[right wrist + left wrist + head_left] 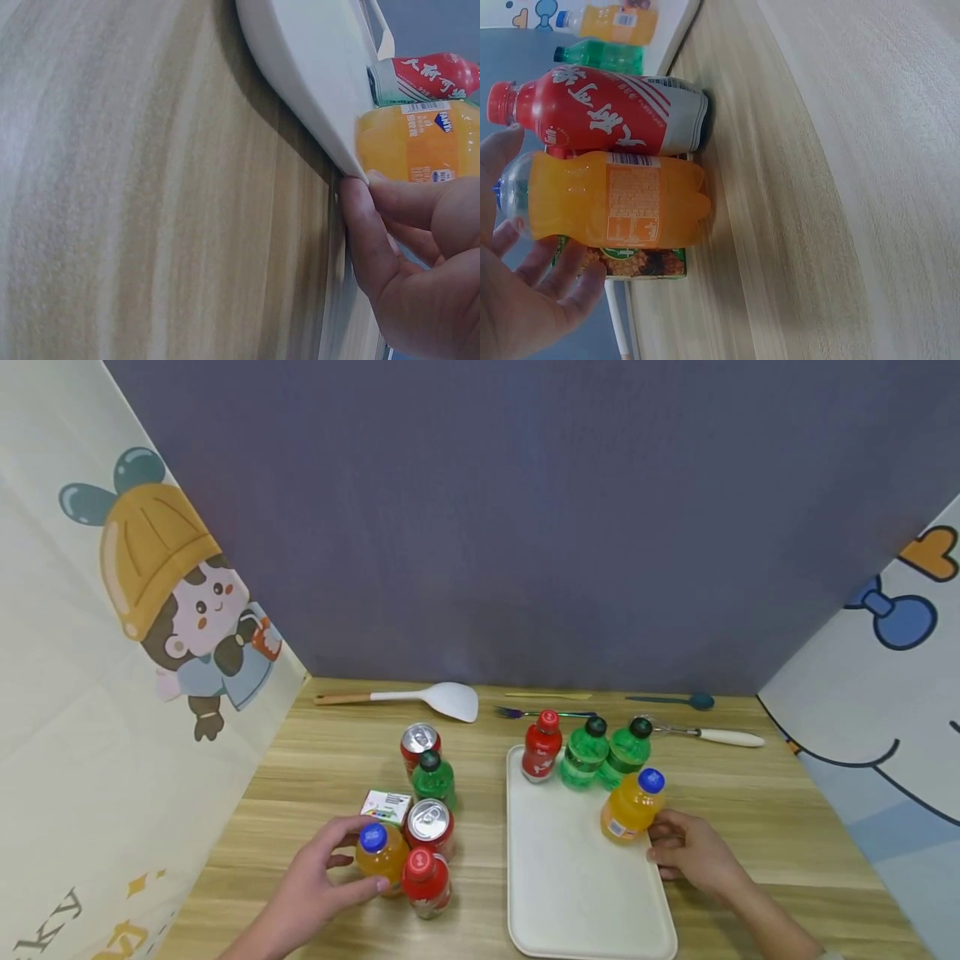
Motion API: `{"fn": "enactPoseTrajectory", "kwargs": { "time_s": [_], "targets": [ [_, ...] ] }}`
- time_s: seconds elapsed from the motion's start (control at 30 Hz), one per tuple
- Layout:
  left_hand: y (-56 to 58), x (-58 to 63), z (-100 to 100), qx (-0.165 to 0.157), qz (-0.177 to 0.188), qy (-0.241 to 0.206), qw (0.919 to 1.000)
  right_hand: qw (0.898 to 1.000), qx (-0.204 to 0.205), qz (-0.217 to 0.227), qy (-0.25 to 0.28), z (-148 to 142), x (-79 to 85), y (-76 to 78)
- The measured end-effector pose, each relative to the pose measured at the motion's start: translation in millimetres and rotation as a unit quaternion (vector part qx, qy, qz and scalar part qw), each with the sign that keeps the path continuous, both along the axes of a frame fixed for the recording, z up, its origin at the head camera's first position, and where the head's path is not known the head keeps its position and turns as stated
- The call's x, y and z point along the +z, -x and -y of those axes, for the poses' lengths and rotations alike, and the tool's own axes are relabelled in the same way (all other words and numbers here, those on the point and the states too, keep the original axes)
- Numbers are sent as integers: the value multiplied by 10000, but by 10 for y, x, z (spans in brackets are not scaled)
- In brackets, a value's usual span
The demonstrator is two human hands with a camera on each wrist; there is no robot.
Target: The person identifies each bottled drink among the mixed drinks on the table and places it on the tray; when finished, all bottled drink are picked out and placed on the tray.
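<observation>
My left hand (318, 877) is spread around an orange soda bottle (381, 857) with a blue cap, thumb in front and fingers behind. In the left wrist view the fingers reach along the orange bottle (615, 199) without wrapping it. A red-capped cola bottle (426, 883) stands right beside it, with a cola can (430, 827) and a drink carton (386, 806) behind. On the right, my right hand (693, 852) pinches the rim of the white tray (585, 893) between thumb and fingers. Another orange soda bottle (632, 806) stands upright on the tray close to that hand.
At the tray's far end stand a red bottle (542, 747) and two green bottles (585, 753). Another can (420, 743) and green bottle (434, 781) are left of it. A spatula (442, 700), fork (543, 713), spoon (675, 700) and whisk (712, 736) lie along the back wall.
</observation>
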State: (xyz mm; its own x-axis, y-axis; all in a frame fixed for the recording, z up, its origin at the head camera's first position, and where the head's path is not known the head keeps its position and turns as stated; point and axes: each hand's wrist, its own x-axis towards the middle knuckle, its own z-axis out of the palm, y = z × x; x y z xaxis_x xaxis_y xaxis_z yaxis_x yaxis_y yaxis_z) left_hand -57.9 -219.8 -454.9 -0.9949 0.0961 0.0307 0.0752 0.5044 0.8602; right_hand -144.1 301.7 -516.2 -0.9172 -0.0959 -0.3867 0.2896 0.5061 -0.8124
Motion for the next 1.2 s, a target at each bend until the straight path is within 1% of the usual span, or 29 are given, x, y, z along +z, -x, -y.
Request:
{"fn": "enactPoseTrajectory", "kwargs": {
  "time_s": [0.1,0.33,0.47,0.53,0.77,0.9,1.03,1.2],
  "targets": [
    [-3,-12,-24,80,-83,51,9999,10000,-3,19,41,-10,-14,7],
    [0,-24,-67,369,99,193,9991,9999,-41,80,73,-28,-29,4],
    [-10,-26,-90,418,-33,351,9985,10000,0,33,61,-33,-32,-14],
    [-15,-26,-100,447,-41,379,9983,10000,31,5,73,-34,-28,-23],
    [-6,-21,-121,567,202,304,9977,9990,253,-49,358,-43,15,-81],
    [7,-13,-131,612,267,278,9974,9981,351,-76,509,-51,40,-117],
    [1,-24,-144,661,196,225,9974,9973,386,-71,622,-55,51,-133],
    [-30,-71,-158,693,-134,96,9975,9971,376,-69,660,-55,48,-137]
  ]
}}
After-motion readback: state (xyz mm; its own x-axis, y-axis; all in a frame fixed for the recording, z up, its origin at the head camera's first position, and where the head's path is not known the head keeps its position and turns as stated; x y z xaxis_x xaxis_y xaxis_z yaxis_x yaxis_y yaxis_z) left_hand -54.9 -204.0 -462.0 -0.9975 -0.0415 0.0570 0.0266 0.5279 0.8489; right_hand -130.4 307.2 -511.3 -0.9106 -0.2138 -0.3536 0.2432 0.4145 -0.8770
